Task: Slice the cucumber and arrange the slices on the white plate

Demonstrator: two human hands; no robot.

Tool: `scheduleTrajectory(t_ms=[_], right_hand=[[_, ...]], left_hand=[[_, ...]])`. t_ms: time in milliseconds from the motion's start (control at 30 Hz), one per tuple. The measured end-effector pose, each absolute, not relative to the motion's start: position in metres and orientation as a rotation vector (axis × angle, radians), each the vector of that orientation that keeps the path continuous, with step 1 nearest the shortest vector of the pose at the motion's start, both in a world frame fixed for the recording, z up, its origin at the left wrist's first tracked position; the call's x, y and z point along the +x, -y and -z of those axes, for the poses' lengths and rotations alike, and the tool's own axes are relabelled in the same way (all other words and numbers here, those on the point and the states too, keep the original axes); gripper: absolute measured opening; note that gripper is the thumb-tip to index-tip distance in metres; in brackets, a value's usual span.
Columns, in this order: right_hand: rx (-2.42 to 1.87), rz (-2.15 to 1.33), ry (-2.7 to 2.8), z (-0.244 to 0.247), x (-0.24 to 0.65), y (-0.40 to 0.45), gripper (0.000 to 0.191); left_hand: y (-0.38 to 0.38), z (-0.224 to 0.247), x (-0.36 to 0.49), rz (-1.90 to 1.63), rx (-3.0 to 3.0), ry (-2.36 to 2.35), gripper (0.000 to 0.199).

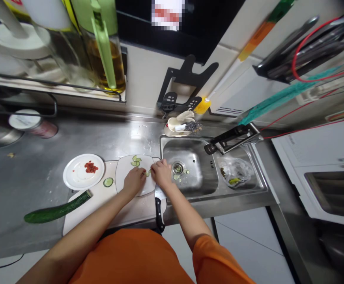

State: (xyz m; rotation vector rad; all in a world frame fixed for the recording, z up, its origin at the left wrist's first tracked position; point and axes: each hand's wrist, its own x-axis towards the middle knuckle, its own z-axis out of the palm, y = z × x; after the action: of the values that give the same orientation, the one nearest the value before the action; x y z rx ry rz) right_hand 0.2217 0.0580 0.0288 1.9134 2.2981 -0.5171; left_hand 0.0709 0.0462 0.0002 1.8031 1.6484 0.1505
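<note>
Single head view, worn by the person. Looks forward and down from above the shirt, nearest thing, cut by the bottom edge. Forearms reach up from there; left hand and right hand lie a little below and left of mid-frame. Counter seen steeply from above, sink right of centre. Wall faces the lens across the upper part; bottle looms upper left, top cropped. Coverage wide: uprights splay toward the sides, oven leaning at right edge. Upper right corner dark.
</note>
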Motion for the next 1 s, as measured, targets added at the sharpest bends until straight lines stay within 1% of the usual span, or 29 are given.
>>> scheduleTrajectory(t_ms=[200,333,400,1000], right_hand=[[2.052,0.509,-2.157,-0.027,0.214,-0.024,0.029],[2.026,0.55,-2.084,-0.02,0.203,-0.003,0.044],[2.037,0.553,-2.057,-0.016,0.199,0.002,0.048],[2.034,0.543,-1.996,-0.019,0.195,-0.004,0.05]], left_hand=[[-0.044,0.008,0.067,-0.164,1.856,-1.569,0.024],[-0.043,0.01,0.066,-0.17,1.915,-1.524,0.025],[-0.043,0.01,0.065,-0.174,1.937,-1.513,0.025],[-0.046,0.012,0.065,-0.217,1.957,-1.508,0.025]])
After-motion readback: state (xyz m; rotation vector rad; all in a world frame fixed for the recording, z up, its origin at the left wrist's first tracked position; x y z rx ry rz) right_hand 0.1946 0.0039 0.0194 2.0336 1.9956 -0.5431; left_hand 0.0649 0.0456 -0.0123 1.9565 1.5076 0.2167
